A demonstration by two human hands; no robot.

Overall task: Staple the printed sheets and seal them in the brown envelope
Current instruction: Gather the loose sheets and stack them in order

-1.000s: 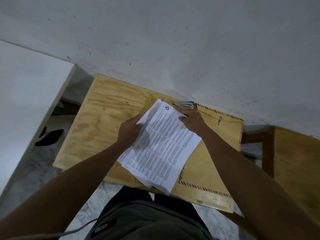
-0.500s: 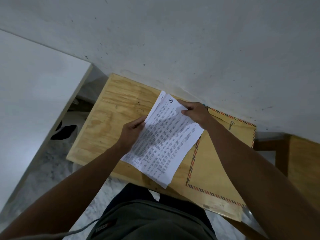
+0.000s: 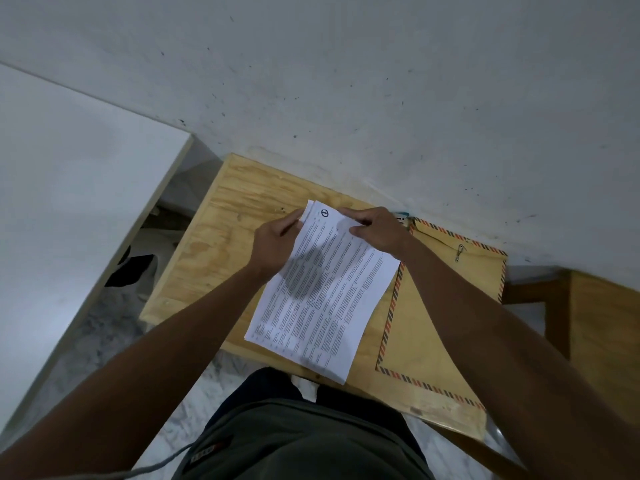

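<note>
square the printed sheets first: their near corner overhangs the front edge of the surface toward you, so tap the edges flush and hold the far corners level before you reach for the stapler peeking out past your right hand. your left hand pinches the far left corner, and your right hand pinches the far edge, both forearms angled in; the brown envelope lies flat just right of the sheets, partly under them

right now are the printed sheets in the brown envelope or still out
Out. The printed sheets are pinched at their top edge by the left hand and right hand; the brown envelope lies beside them.
</note>
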